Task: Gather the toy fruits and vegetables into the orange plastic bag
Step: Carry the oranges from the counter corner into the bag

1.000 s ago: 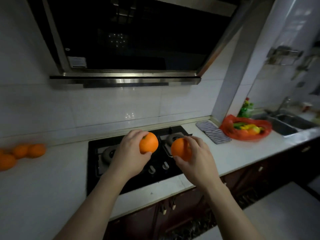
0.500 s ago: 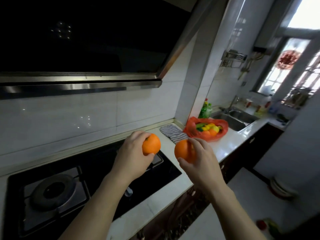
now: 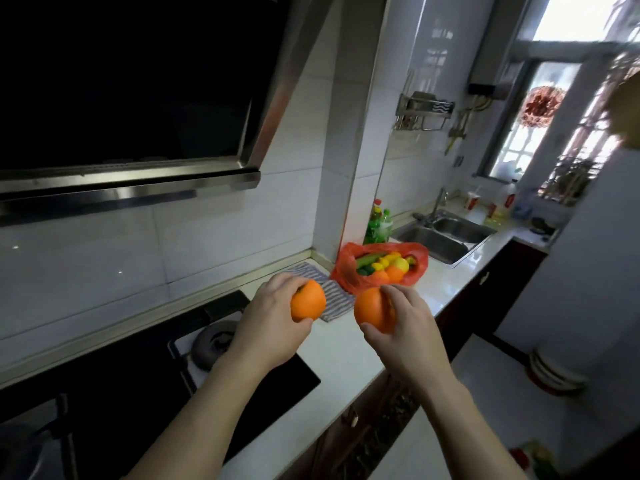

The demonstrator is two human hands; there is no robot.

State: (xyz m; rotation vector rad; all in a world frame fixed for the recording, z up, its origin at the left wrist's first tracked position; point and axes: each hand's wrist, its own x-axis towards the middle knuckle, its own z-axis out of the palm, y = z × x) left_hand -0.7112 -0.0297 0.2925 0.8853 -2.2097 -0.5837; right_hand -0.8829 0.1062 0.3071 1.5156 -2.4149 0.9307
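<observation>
- Head view: the orange plastic bag [image 3: 347,271] sits open on the white counter [image 3: 441,287], with the sink [image 3: 450,233] just beyond it.
- Inside the bag lie gathered toys [image 3: 384,265] in green, yellow and orange, so part of the job looks done.
- The left hand [image 3: 270,320] curls round one toy orange [image 3: 308,301], held in the air near the bag and above the striped cloth [image 3: 334,306] that lies just beside it.
- The right hand [image 3: 408,330] grips a second toy orange [image 3: 372,310], held just in front of the bag's mouth and not yet over it.
- Still to do, by my judgement: carry both oranges over the bag's opening and let them go.
- Whether more toys wait away from the bag cannot be told.
</observation>
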